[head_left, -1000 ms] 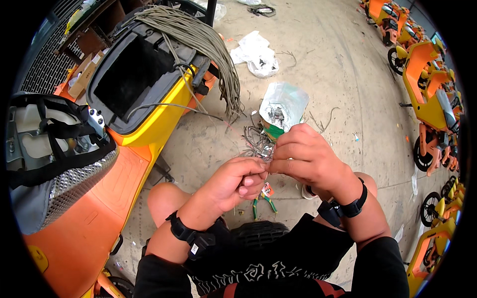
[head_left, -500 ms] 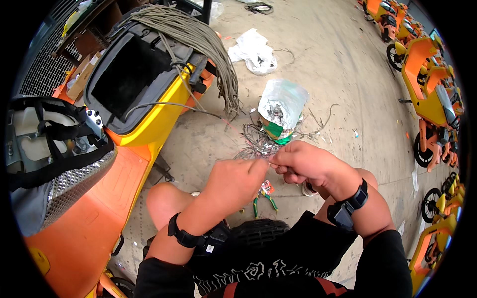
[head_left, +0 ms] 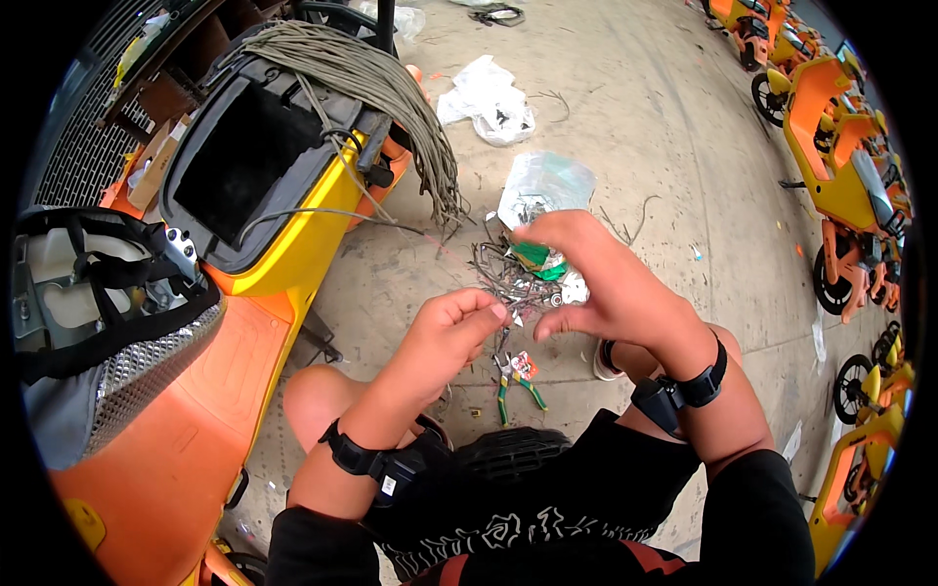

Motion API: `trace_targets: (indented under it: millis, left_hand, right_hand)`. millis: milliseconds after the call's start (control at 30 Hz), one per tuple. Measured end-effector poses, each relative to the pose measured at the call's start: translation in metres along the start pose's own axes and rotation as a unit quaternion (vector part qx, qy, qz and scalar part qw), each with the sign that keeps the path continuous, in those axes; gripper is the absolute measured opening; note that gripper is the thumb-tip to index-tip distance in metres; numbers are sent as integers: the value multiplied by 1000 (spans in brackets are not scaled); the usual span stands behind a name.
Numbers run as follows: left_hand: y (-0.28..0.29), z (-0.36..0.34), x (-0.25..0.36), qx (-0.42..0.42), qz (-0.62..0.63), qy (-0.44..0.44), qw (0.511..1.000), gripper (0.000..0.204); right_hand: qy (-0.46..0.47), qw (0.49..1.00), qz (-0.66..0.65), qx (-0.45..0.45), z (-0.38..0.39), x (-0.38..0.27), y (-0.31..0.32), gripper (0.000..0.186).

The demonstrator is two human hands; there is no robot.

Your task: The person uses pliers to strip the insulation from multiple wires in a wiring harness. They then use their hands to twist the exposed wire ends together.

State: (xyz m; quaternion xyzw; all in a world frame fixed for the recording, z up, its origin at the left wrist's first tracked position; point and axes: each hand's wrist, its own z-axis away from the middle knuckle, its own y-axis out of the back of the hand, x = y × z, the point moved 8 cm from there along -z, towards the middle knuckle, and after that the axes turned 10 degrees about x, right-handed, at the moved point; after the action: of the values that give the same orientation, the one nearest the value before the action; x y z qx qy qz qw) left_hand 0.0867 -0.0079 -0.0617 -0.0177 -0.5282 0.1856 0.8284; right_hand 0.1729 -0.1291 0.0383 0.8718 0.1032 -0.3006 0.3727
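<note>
My left hand (head_left: 457, 334) is closed, thumb and forefinger pinched on something too small to make out. To its right, my right hand (head_left: 616, 288) is open, thumb and forefinger spread wide in a C shape over loose grey wires (head_left: 493, 266) on the floor. Behind that hand stands a silver-lined bag (head_left: 547, 176) with a green lower part, partly hidden. Below and between my hands lie pliers (head_left: 503, 386) with green and yellow handles, beside a small red and white packet (head_left: 525, 364).
An orange and yellow scooter (head_left: 181, 410) fills the left, with an open cargo box (head_left: 274, 249) draped in coiled cable (head_left: 391, 88) and a padded black strapped item (head_left: 117, 322). Rows of similar scooters (head_left: 821, 161) line the right. A white plastic bag (head_left: 489, 98) lies beyond.
My hands have moved apart from where their fingertips met: the left slightly down-left, the right upward with its fingers spreading open.
</note>
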Motion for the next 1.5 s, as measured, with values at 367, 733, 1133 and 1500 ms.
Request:
trace_targets:
  millis: [367,733,1133,1500]
  left_hand:
    - [-12,2,-3,-44,-11,-6,999,13]
    - [-1,12,22,114,-257,-277,919,12]
    - [-10,9,-5,-66,151,106,981,13]
    - [-23,31,44,100,-414,-476,770,11]
  right_hand:
    - [-81,996,10,-32,17,15,-19,20]
    - [-417,896,-157,-4,35,67,-27,35]
    - [105,992,59,-27,10,-10,-17,27]
    - [-596,691,-374,-166,68,47,-64,36]
